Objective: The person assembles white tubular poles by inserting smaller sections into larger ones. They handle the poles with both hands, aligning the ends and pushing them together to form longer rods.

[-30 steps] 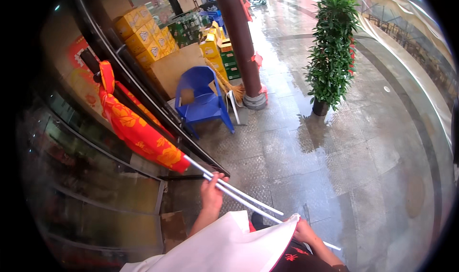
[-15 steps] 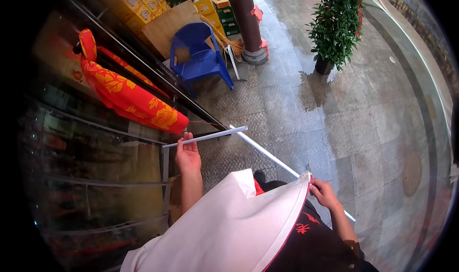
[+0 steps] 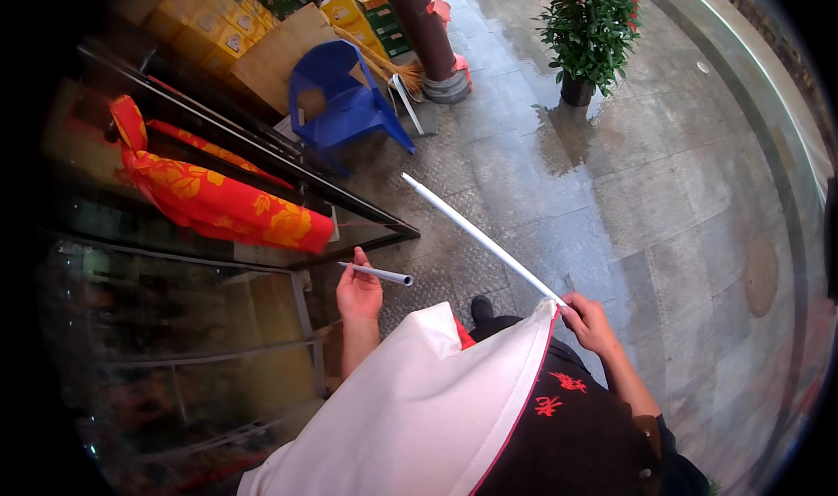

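Observation:
My left hand (image 3: 359, 292) is closed around a short white tube (image 3: 384, 275), which passes between its fingers with its hollow end toward the right. In my right hand (image 3: 589, 323), thumb and fingers grip a long white pole (image 3: 484, 241) together with the corner of a white cloth (image 3: 393, 400). This pole slants away to the far left and has a narrower tip. The cloth spreads below both hands, with a red edging along its right side. Beside it lies black fabric (image 3: 567, 426) with red markings. Where the pole runs below my right hand is hidden.
A glass case (image 3: 209, 313) with metal framing stands on the left, below a red cloth (image 3: 253, 221) with yellow flowers on a door handle. Farther off are a blue plastic chair (image 3: 336, 99), a dark pillar (image 3: 419, 25), yellow cartons (image 3: 205, 29) and a potted plant (image 3: 585, 34). The paving looks wet.
The short tube has turned so its hollow end points toward me, and my left fingers have closed on it. The long pole's far tip has moved left and away, apart from the tube.

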`<action>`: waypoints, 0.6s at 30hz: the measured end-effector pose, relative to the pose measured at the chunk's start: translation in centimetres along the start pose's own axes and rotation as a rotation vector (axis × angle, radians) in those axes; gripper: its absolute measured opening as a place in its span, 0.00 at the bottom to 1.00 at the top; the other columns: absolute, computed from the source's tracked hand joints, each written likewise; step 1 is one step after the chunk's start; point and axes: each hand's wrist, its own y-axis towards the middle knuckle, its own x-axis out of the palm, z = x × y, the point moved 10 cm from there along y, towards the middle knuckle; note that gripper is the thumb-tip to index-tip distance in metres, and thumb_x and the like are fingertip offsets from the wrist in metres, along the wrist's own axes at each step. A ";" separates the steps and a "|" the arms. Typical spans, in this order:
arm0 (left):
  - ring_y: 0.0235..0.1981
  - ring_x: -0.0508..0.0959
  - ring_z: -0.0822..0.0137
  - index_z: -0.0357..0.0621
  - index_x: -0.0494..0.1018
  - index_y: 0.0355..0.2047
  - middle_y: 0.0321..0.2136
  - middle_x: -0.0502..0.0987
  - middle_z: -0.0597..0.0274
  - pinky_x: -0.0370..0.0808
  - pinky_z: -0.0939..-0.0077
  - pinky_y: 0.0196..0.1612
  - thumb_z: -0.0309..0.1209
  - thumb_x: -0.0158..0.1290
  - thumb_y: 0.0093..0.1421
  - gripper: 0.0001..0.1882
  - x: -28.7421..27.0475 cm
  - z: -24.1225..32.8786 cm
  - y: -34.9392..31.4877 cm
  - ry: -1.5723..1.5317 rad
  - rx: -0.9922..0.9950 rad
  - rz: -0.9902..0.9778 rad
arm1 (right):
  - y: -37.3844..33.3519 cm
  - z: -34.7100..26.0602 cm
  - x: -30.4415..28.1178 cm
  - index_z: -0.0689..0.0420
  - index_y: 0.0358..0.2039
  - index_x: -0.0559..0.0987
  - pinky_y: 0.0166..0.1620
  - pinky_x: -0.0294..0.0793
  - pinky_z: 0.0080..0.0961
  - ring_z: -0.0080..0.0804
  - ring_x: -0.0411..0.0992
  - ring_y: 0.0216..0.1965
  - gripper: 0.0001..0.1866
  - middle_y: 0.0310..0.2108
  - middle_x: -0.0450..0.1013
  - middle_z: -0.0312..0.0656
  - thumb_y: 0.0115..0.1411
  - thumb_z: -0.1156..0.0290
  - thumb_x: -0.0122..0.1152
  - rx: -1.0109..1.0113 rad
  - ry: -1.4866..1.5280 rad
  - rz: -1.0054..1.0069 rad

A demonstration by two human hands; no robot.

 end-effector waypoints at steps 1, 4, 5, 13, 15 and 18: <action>0.47 0.80 0.62 0.33 0.66 0.53 0.51 0.76 0.52 0.82 0.68 0.45 0.29 0.39 0.69 0.16 0.1 -0.1 0.2 -0.022 -0.034 -0.027 | 0.1 -0.2 0.0 0.59 0.37 0.77 0.26 0.69 0.27 0.27 0.70 0.20 0.08 0.18 0.72 0.39 0.65 0.68 0.55 -0.012 -0.006 0.003; 0.46 0.81 0.62 0.34 0.66 0.53 0.50 0.76 0.53 0.82 0.68 0.44 0.29 0.39 0.69 0.16 0.5 -1.3 0.2 -0.060 -0.133 -0.065 | -0.1 -0.3 0.0 0.60 0.37 0.77 0.25 0.69 0.27 0.28 0.71 0.20 0.07 0.18 0.72 0.39 0.64 0.69 0.56 -0.036 -0.017 0.011; 0.45 0.81 0.63 0.35 0.67 0.53 0.50 0.76 0.54 0.82 0.68 0.44 0.29 0.38 0.70 0.16 0.5 -1.6 0.2 -0.080 -0.147 -0.050 | -0.2 -0.2 0.1 0.60 0.37 0.77 0.25 0.69 0.27 0.28 0.71 0.20 0.07 0.18 0.72 0.39 0.64 0.69 0.56 -0.035 -0.013 0.017; 0.41 0.83 0.62 0.34 0.68 0.51 0.46 0.78 0.53 0.84 0.68 0.41 0.29 0.37 0.70 0.16 1.7 -3.1 0.1 -0.121 -0.201 -0.046 | -0.3 -0.1 0.1 0.60 0.36 0.77 0.25 0.69 0.27 0.28 0.71 0.19 0.07 0.17 0.72 0.40 0.64 0.69 0.57 -0.006 -0.050 0.032; 0.44 0.81 0.65 0.36 0.67 0.53 0.49 0.77 0.56 0.83 0.69 0.43 0.30 0.37 0.70 0.17 1.0 -2.8 0.4 -0.133 -0.229 -0.075 | -0.3 -0.1 0.2 0.60 0.36 0.77 0.25 0.69 0.27 0.28 0.71 0.19 0.07 0.17 0.72 0.40 0.64 0.69 0.57 0.002 -0.042 0.029; 0.44 0.81 0.64 0.37 0.68 0.52 0.48 0.78 0.56 0.83 0.69 0.42 0.30 0.39 0.70 0.16 0.5 -2.4 0.4 -0.162 -0.237 -0.069 | -0.2 -0.1 0.5 0.60 0.36 0.77 0.25 0.69 0.27 0.29 0.71 0.19 0.07 0.17 0.72 0.40 0.64 0.69 0.57 -0.007 -0.042 0.011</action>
